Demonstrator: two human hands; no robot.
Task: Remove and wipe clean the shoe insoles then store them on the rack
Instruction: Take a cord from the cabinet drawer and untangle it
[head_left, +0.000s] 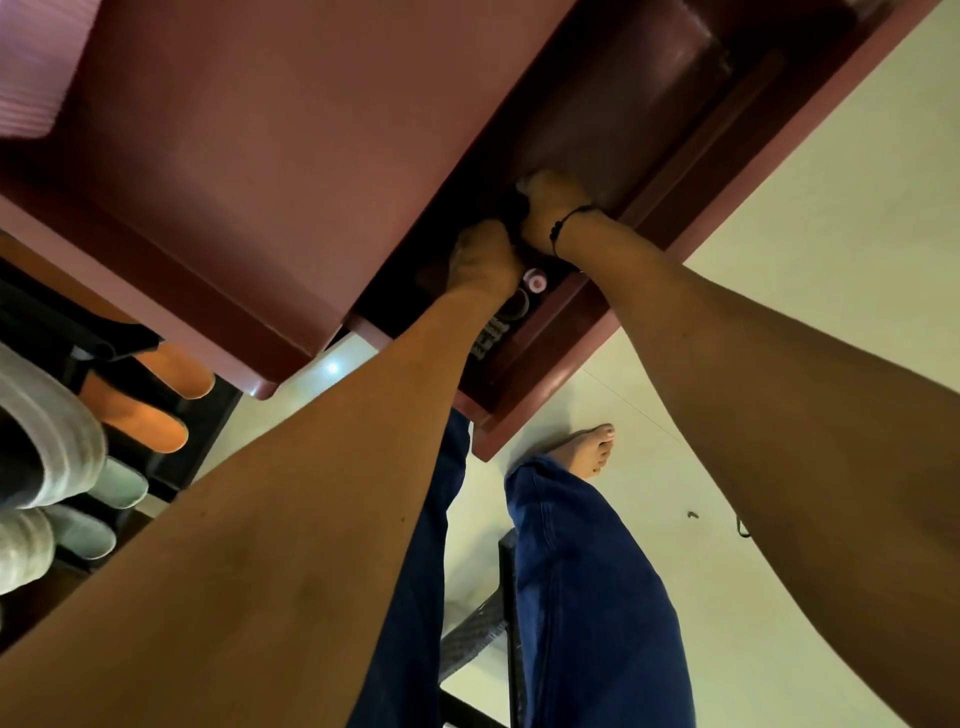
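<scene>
Glossy reddish-brown lacquered cabinet top (249, 171), smooth shiny pale floor tiles (810, 260), blue denim trouser legs (582, 597), matt orange insoles (150, 415), soft grey fabric slippers (111, 486).

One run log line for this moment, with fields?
hands: left and right inside open drawer | held: dark item, unclear | orange insoles: on rack

The cabinet (249, 171) is reddish brown, its open drawer (540, 332) dark inside. Orange insoles (156, 410) lie by pale grey-green slippers (111, 486) on a black rack (202, 431). The trousers (587, 597) are deep blue, the floor (810, 249) cream, the wrist bracelet (563, 226) black.
</scene>
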